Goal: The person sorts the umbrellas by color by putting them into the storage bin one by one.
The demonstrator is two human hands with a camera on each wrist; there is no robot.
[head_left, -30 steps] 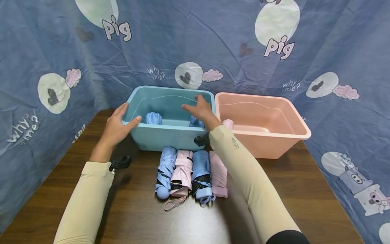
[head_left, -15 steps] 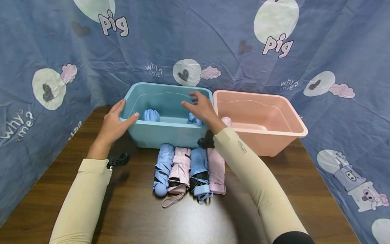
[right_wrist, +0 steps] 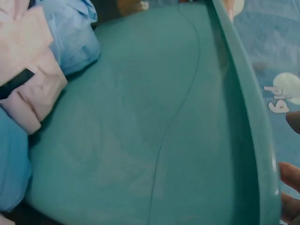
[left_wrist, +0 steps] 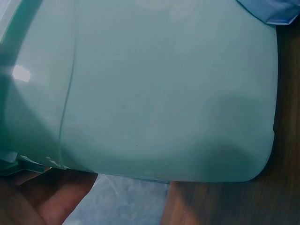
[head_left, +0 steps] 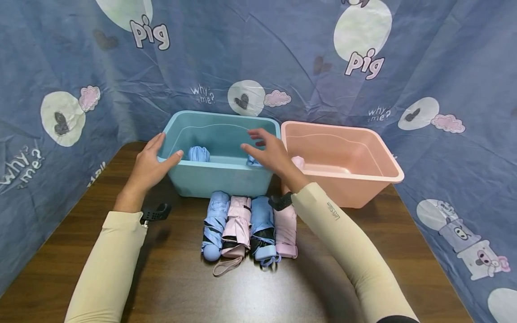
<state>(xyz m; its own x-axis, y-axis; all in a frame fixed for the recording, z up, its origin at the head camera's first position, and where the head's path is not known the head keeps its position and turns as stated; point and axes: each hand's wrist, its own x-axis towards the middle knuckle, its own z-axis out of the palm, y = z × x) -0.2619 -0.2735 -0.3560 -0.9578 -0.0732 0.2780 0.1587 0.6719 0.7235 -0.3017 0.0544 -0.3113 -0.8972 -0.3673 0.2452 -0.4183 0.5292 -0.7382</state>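
Head view: the left hand (head_left: 147, 166) is spread wide beside the blue bin (head_left: 218, 183), four folded umbrellas (head_left: 242, 222) are lined up on the hands' near side, and the half-spread right hand (head_left: 268, 148) has been drawn slightly back, no umbrella being carried.

Cloth backdrop (head_left: 282, 49): creased blue, cartoon-printed, beyond the right grip (head_left: 271, 151)
Surface (head_left: 173, 273): dark brown wood grain, below that grip
Glare (head_left: 258, 289): pale, camera side of that grip

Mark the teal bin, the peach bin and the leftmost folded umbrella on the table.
Teal bin (head_left: 218, 180): head view, front outer wall.
Peach bin (head_left: 354, 190): head view, front outer wall.
Leftmost folded umbrella (head_left: 216, 217): head view, its blue canopy.
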